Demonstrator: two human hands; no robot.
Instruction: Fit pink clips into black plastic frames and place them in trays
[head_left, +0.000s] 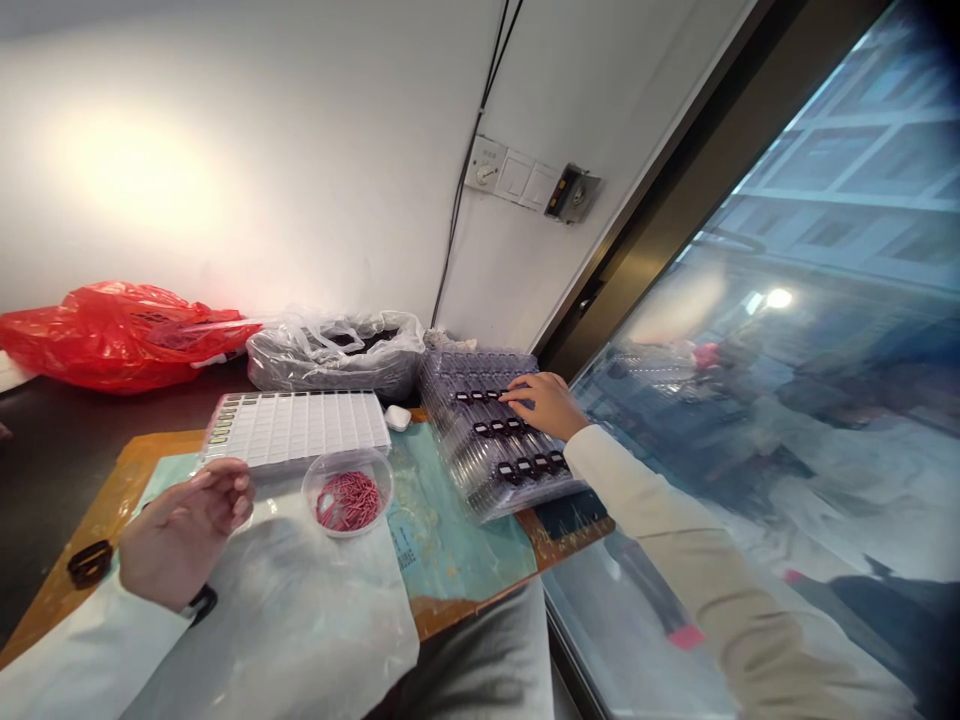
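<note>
My right hand [544,402] reaches over a stack of clear plastic trays [472,470]. Its fingertips are pinched at a small black part [493,396] in an upper row. More black parts with pale faces, such as this black piece [541,463], sit in rows in the top tray. My left hand [191,520] hovers palm up above the left side of the work mat, fingers loosely curled and apart from the thumb, with nothing visible in it. To its right stands a round clear tub [347,530] of small pink-red sticks [349,500].
A white gridded tray [307,425] lies behind the tub, beside a small white case [397,418]. Red [120,335] and clear plastic bags [337,360] line the wall. A dark object [90,565] sits at left. A glass pane [750,400] bounds the right side.
</note>
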